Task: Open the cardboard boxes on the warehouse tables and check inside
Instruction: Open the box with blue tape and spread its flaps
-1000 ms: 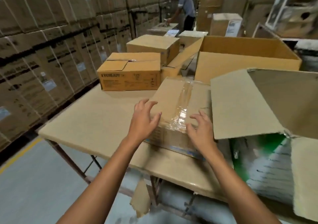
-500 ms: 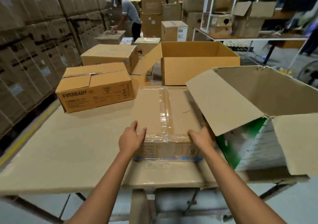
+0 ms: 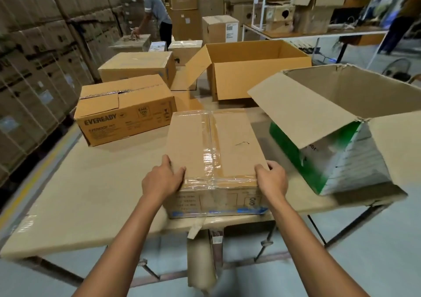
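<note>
A taped cardboard box (image 3: pixel 227 141) lies flat at the near edge of the table (image 3: pixel 95 189), sealed with clear tape along its top seam. My left hand (image 3: pixel 161 180) grips its near left corner, thumb on the top face. My right hand (image 3: pixel 272 180) grips the near right corner the same way. To the right stands a green and white box (image 3: pixel 337 160) with its flaps open. An EVEREADY box (image 3: pixel 125 112) sits shut at the left, and a large open empty box (image 3: pixel 255 73) stands behind.
Another closed box (image 3: pixel 139 67) sits behind the EVEREADY one. Stacked cartons (image 3: pixel 34 57) wall the left side. A person (image 3: pixel 157 16) bends over a far table. Shelves with boxes (image 3: pixel 307 9) stand at the back right. The table's near edge is right below my hands.
My hands went from hovering over the taped box to gripping its near corners. The box has slid toward me and the table's near edge, and my view has shifted.
</note>
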Motion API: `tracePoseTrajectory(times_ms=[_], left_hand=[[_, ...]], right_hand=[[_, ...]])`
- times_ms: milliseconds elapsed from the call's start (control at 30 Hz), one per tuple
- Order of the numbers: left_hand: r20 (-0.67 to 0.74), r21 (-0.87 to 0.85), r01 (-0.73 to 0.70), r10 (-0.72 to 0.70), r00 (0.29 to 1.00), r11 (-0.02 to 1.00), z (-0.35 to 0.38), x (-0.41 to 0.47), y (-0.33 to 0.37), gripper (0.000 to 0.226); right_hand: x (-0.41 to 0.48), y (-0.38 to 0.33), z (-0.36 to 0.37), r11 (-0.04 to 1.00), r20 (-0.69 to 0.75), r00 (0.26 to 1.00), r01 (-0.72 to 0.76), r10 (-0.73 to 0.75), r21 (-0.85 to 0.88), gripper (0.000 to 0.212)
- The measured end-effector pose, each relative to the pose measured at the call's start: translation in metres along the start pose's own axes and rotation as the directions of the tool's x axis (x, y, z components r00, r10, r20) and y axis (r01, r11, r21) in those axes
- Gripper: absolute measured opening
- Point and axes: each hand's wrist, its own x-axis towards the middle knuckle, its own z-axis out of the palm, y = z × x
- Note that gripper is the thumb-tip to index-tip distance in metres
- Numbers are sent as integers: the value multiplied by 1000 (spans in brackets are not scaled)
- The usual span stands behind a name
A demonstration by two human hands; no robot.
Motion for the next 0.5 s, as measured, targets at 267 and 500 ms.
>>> tracePoseTrajectory(times_ms=[267, 500], left_hand=[[20, -132, 72, -69, 997, 989, 7, -11, -20, 54], [152, -511, 208, -151, 977, 834, 0, -15, -61, 50]], right_hand=[[-23, -48, -3, 976, -53, 983, 165, -174, -142, 21], [-47, -114, -10, 881, 72, 878, 468, -473, 77, 28]])
